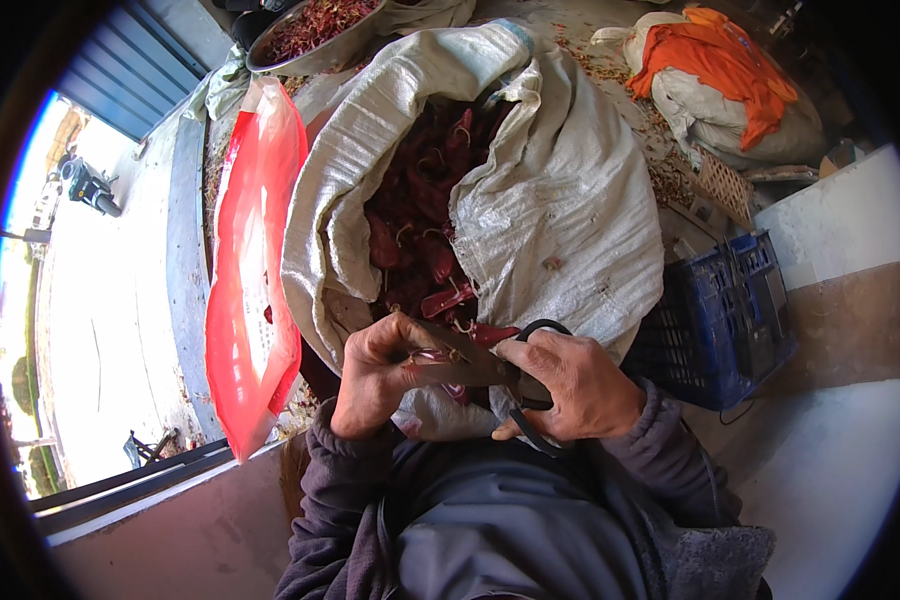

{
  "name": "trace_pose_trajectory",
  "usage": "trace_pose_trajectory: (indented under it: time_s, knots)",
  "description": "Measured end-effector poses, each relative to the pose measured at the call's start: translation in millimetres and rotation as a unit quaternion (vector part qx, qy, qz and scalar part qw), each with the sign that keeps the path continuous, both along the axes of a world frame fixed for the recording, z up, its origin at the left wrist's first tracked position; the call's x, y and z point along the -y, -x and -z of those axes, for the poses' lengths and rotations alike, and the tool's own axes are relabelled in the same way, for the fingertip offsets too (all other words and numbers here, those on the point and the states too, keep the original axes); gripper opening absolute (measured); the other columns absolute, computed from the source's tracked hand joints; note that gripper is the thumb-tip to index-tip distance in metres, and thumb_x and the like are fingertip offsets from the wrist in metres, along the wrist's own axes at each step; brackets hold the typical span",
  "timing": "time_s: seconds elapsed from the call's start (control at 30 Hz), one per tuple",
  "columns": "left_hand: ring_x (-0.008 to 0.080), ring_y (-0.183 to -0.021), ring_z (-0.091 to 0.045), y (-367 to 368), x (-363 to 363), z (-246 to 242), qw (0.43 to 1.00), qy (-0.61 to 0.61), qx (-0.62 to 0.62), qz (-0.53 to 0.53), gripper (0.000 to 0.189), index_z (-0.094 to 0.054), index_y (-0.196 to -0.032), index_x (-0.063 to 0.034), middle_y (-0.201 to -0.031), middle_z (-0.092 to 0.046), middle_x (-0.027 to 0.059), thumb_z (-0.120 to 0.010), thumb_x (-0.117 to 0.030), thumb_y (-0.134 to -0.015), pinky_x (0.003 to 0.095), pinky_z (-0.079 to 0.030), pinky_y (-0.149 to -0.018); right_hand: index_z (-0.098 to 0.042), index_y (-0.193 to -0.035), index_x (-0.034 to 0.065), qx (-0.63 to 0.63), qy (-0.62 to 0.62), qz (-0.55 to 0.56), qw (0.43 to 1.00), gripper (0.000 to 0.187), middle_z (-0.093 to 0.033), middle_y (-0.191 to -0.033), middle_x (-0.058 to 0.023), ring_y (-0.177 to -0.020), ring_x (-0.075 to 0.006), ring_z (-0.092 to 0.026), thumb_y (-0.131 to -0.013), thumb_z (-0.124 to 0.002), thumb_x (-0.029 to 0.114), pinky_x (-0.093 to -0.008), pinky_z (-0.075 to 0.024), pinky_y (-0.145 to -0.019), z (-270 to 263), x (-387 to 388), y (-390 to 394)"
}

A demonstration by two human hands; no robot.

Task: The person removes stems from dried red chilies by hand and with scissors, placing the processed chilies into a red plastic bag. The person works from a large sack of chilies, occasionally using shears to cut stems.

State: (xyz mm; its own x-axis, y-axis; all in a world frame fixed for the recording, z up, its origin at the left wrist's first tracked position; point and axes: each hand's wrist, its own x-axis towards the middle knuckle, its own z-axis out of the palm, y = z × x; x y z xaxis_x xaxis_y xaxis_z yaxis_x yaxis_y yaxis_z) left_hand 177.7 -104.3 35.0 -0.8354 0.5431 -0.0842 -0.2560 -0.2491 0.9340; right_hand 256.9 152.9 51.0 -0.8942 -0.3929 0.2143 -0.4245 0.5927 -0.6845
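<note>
My right hand (577, 382) grips a large pair of scissors (525, 427) by its black loop handles. Their dark, wide blades reach left to my left hand (379, 371). Between the thumb and fingers of that hand is a dried red chili pepper (429, 355), mostly hidden by the fingers and blades. Directly beyond both hands stands a white woven sack (562, 217), its mouth folded open. Dried red chili peppers (446, 300) with pale curved stems fill the opening. A small red chili piece (456, 391) shows below the blades.
A red plastic bag (251, 300) stands left of the sack. Behind it is a metal basin (315, 56) of red chili pieces. A blue plastic crate (727, 322) sits at right, near the white wall (847, 217). Orange cloth (720, 75) covers another sack (697, 105) at the back right.
</note>
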Motion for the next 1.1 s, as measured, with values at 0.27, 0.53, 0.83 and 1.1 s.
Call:
trace_pose_trajectory:
  time_s: [0.27, 0.53, 0.83, 1.1]
  knots:
    - [0.0151, -0.082, -0.071, 1.0, 0.2, -2.3, 0.998, 0.008, 0.054, 0.011, 0.027, -0.064, -0.088, -0.0023, -0.093, -0.076, 0.0104, -0.088, -0.006, -0.079, 0.0292, -0.059, -0.076, -0.059, -0.129, 0.0019, -0.013, -0.018, 0.015, 1.000, 0.079, -0.062, -0.095, -0.0142, -0.083, -0.0357, -0.066, -0.072, -0.090, 0.048, -0.0435, -0.0546, -0.074, -5.3, 3.9, -5.4]
    - [0.0171, -0.084, -0.072, -0.1, 2.0, 8.5, 0.994, 0.045, -0.094, -0.014, 0.016, -0.066, -0.092, 0.0023, -0.096, -0.075, 0.0123, -0.080, 0.006, -0.084, 0.0317, -0.060, -0.077, -0.056, -0.130, -0.0029, -0.013, -0.016, 0.015, 1.000, 0.077, -0.061, -0.095, -0.0198, -0.084, -0.0389, -0.066, -0.087, -0.074, 0.059, -0.0450, -0.0554, -0.072, -2.1, 9.5, -5.7]
    - [0.0186, -0.084, -0.072, -2.3, 0.8, 15.1, 1.000, -0.002, 0.008, -0.014, 0.015, -0.065, -0.092, 0.0013, -0.093, -0.075, 0.0133, -0.078, 0.006, -0.086, 0.0329, -0.060, -0.076, -0.061, -0.124, -0.0009, -0.025, -0.041, 0.049, 0.998, 0.064, -0.063, -0.083, -0.0171, -0.070, -0.0373, -0.067, -0.089, -0.077, 0.050, -0.0430, -0.0551, -0.064, 13.2, 12.0, -14.9]
    - [0.0228, -0.084, -0.072, 2.7, 2.6, 27.0, 0.993, -0.112, 0.040, 0.025, 0.021, -0.065, -0.094, -0.0001, -0.092, -0.074, 0.0145, -0.083, -0.002, -0.083, 0.0372, -0.058, -0.080, -0.061, -0.126, 0.0029, 0.200, 0.211, 0.051, 0.955, 0.072, -0.063, -0.083, -0.0103, -0.071, -0.0198, -0.062, -0.080, -0.087, 0.052, -0.0356, -0.0519, -0.067, 15.6, 14.2, -16.5]
